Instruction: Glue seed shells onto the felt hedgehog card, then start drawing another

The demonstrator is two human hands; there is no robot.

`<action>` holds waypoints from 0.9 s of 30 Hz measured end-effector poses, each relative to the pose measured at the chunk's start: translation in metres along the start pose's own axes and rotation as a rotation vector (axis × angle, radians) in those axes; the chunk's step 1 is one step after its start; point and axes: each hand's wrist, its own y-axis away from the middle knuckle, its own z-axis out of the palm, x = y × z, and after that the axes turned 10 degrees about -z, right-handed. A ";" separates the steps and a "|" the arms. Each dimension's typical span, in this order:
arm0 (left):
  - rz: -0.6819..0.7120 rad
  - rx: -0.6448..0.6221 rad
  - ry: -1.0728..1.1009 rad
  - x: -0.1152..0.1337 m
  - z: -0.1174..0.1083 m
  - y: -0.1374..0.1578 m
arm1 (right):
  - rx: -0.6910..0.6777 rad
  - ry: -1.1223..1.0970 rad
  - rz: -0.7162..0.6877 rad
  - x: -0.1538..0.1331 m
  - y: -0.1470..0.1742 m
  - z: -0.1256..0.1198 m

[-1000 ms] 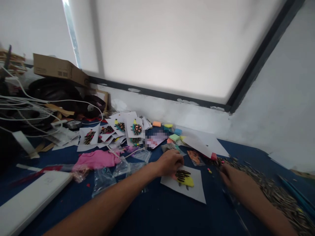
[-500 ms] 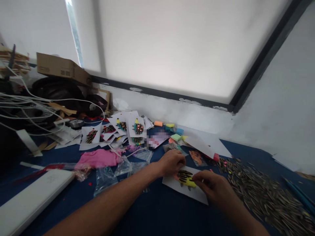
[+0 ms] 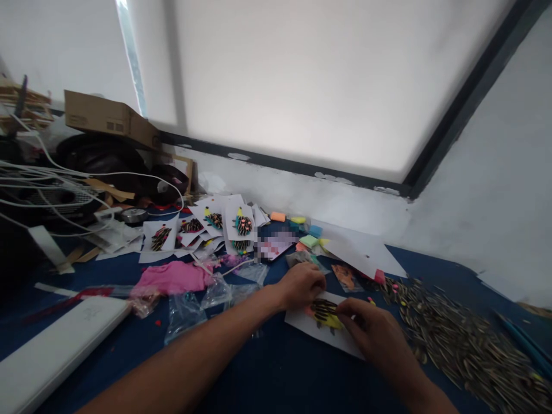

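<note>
A white paper card [image 3: 302,324] lies on the blue table with a yellow clay hedgehog figure [image 3: 324,324] on it. Dark striped sunflower seeds [image 3: 325,309] stick up in rows over the figure's back. My left hand [image 3: 304,284] is curled closed over the card's upper left edge, holding it down; its fingertips are partly hidden. At the figure's right side, thumb and forefinger of my right hand [image 3: 366,325] pinch together on a small dark sliver, seemingly a sunflower seed, mostly covered by the fingers.
Loose sunflower seeds [image 3: 470,339] are heaped at the right. Finished seed-figure cards [image 3: 241,233] overlap at the back, near a phone [image 3: 276,244] and coloured clay blocks [image 3: 309,241]. Pink clay [image 3: 175,278], plastic bags [image 3: 183,316] and a long white box [image 3: 60,351] lie left.
My right hand has shifted very slightly left and inward over the yellow figure, its pinch still closed. My left hand and the card are almost unmoved.
</note>
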 end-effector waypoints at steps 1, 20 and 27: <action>-0.002 0.001 0.003 0.000 -0.001 0.000 | 0.001 -0.004 -0.002 0.000 0.000 0.000; 0.004 -0.001 0.004 0.000 0.001 0.000 | -0.051 0.165 -0.150 0.002 -0.001 0.008; 0.004 0.006 0.002 -0.001 0.002 -0.001 | -0.054 0.190 -0.147 0.000 0.000 0.010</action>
